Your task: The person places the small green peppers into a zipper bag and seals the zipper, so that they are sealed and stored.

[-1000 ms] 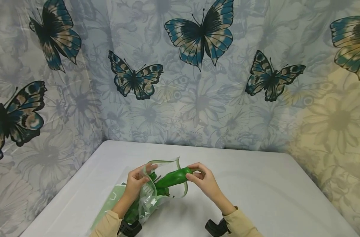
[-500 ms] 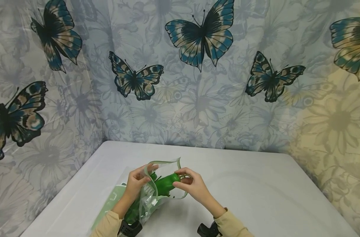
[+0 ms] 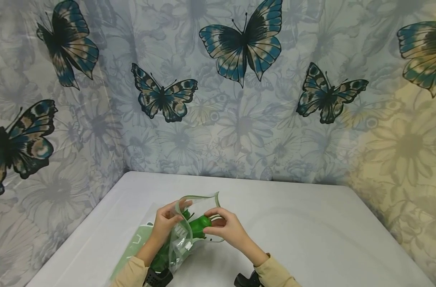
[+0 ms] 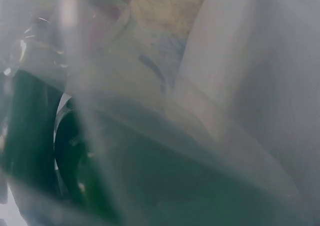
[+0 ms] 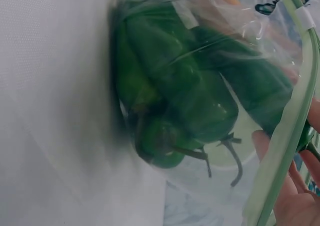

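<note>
My left hand [image 3: 164, 223] grips the mouth edge of a clear zip bag [image 3: 178, 249] in the head view. With its thumb and fingers my right hand [image 3: 225, 227] holds a green pepper [image 3: 200, 226] by its stem end, the pepper's body reaching inside the bag. The right wrist view shows several other green peppers [image 5: 165, 76] through the plastic, stems pointing toward the mouth. A pale green zip strip [image 5: 285, 131] borders that mouth, with a white slider [image 5: 305, 17] on it. Plastic and green shapes fill the blurred left wrist view.
A flat light green sheet with white print [image 3: 137, 239] lies on the white table [image 3: 311, 231], left of the bag and partly under the left forearm. Butterfly-patterned cloth [image 3: 246, 131] hangs behind the table and along its sides.
My right hand has moved left and slightly down, taking the green pepper deeper into the bag. My left hand has stayed at the bag's mouth.
</note>
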Available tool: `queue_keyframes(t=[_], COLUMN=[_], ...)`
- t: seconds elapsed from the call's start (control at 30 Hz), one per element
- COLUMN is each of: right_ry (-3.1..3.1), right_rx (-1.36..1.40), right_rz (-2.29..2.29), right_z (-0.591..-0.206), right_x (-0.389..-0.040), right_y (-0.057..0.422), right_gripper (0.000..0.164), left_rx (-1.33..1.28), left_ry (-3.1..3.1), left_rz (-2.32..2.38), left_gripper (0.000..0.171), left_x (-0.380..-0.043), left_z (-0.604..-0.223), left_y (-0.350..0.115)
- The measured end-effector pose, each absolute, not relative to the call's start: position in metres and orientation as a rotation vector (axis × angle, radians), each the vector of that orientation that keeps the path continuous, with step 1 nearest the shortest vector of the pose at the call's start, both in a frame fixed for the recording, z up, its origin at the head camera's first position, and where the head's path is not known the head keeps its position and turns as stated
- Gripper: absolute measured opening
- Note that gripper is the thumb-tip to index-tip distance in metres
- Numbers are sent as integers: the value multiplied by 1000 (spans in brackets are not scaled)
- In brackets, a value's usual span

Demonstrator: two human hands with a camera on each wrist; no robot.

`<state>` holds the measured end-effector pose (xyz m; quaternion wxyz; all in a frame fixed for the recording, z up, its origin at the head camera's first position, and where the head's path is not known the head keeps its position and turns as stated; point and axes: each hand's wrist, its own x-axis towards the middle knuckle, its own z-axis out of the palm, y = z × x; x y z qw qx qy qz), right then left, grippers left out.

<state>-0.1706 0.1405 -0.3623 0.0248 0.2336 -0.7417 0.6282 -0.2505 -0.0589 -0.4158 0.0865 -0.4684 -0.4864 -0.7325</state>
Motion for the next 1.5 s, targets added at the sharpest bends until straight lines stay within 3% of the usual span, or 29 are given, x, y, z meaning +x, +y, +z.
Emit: queue_keyframes(t=[0.37,0.63,0.97,1.23,1.5], right_ry=[-2328,-2360,-2397,-2355,-2360], right_rx=[729,761,776,759,647], right_rz=[2025,1964,1930,1909,1885], right_z=[-363,-385,-379,-359,-372], right_x=[-170,-185,-185,-178,-190], right_y=[136,139,139,131,127], right_gripper=[35,31,28,33,40], left_rx=[-1431,-1373,-1382,-1361,-1326], left_ry=[-1414,-1449,-1461,-1454,-1486], left_rz=[-2161,-2164,-2137,-2154,-2139], left_gripper=[50,48,49,47,45], left_x=[-252,-250,-251,-252,-250], left_z=[-418,-417,-414,-411,-411], left_y=[-55,-60,-60,-58,-59])
